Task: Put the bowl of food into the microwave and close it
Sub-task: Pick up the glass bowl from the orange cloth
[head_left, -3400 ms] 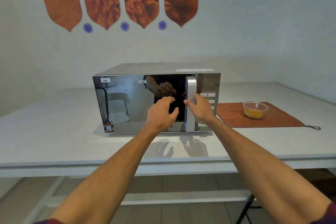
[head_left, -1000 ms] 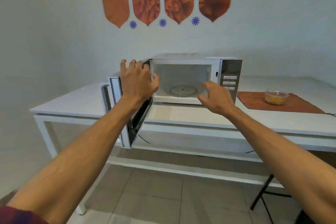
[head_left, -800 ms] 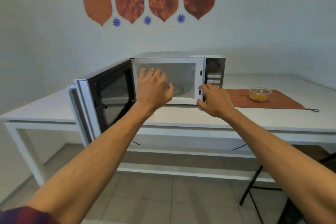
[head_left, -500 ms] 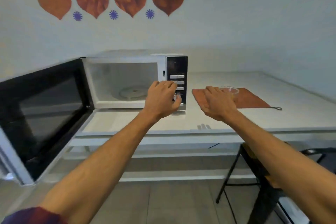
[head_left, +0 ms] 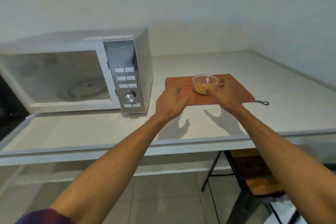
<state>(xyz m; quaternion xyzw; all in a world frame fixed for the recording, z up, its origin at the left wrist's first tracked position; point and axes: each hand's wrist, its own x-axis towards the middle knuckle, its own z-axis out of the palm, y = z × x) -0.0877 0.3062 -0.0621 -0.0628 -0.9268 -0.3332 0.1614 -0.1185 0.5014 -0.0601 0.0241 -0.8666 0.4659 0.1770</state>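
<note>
A clear glass bowl point(head_left: 204, 83) with yellow food stands on an orange mat point(head_left: 238, 92), to the right of the microwave point(head_left: 127, 56). My right hand point(head_left: 228, 96) wraps the bowl's right side, thumb on its front and fingers behind it. My left hand point(head_left: 170, 104) hovers just left of the bowl with fingers loosely curled, holding nothing. The microwave stands open; its white cavity point(head_left: 45, 71) holds only the glass turntable point(head_left: 85, 89). Its dark door point(head_left: 9, 109) is swung out at the left edge.
Everything rests on a white table point(head_left: 281, 100) against a white wall. The mat's cord loop point(head_left: 262, 102) lies at its right corner. Below the table's right end stands a folding chair point(head_left: 254, 180) with a wooden seat.
My view swung right and closer to the bowl. Both hands left the microwave and travelled to the mat; the right hand has closed around the bowl.
</note>
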